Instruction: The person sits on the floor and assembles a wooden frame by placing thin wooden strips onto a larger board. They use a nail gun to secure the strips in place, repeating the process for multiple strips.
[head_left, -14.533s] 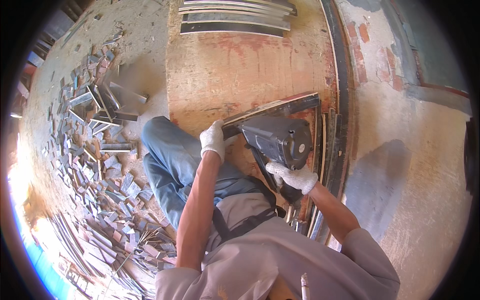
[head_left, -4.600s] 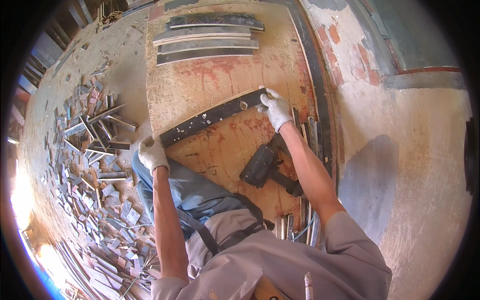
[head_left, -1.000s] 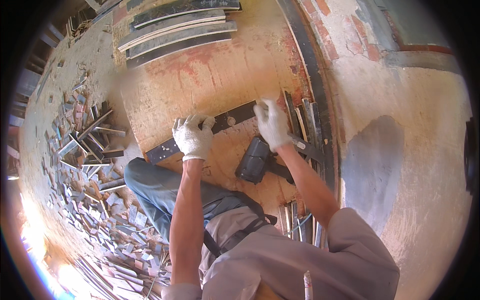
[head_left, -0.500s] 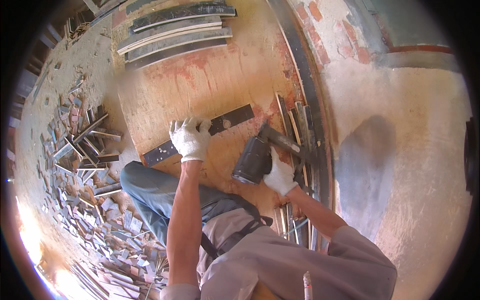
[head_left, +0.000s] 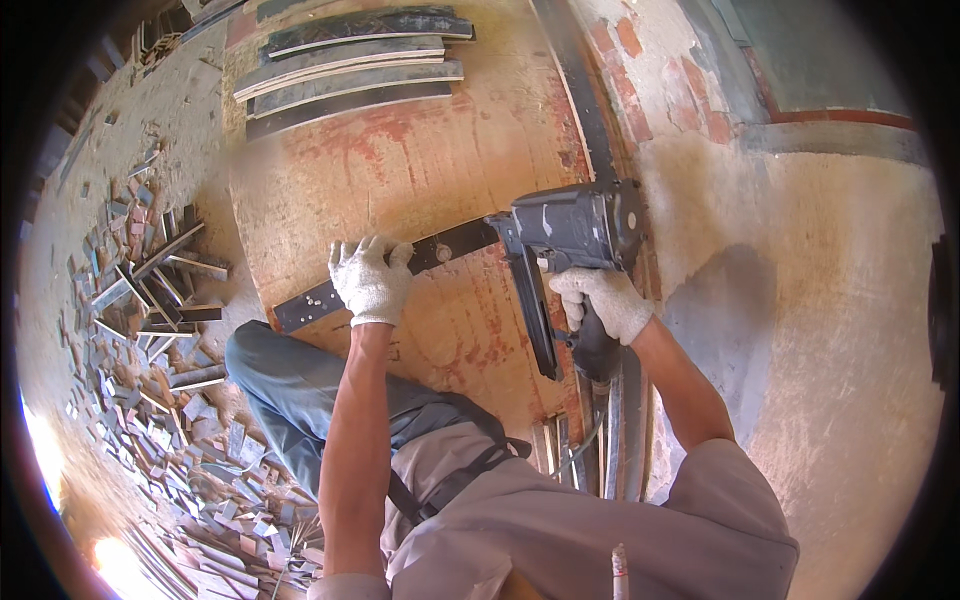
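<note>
Strip (head_left: 455, 245): 1 dark length, flat on the panel (head_left: 330, 190), long axis diagonal, near-left end to far-right end. Pale specks toward the left end, 1 round pale mark right of middle.

Key relation: nailer (head_left: 570, 228) is at the strip's far-right end, nose (head_left: 503, 230) aimed left onto that end. Body runs roughly left-right, so it meets the strip axis at a shallow angle. Can't tell if nose touches or sits just above. Magazine (head_left: 533, 310) runs from the nose toward the near side, across the strip's axis.

Right grip (head_left: 608, 303): gloved, clenched round the nailer's handle. Strip end lies left and a bit far of it; this is the nearer of the 2 hands to that end.

Left grip (head_left: 370, 285): gloved, laid across the strip left of middle, fingers past the far edge. Can't tell if pinching or only pressing.

Outward: knee (head_left: 262, 365) just beside the strip's left end. Stack (head_left: 350, 75) on the panel's far part, well apart, pieces roughly left-right. Bars (head_left: 565, 445) near right, hose (head_left: 592, 440) by them. Offcuts (head_left: 165, 400) heaped left, wall (head_left: 830, 220) right.
</note>
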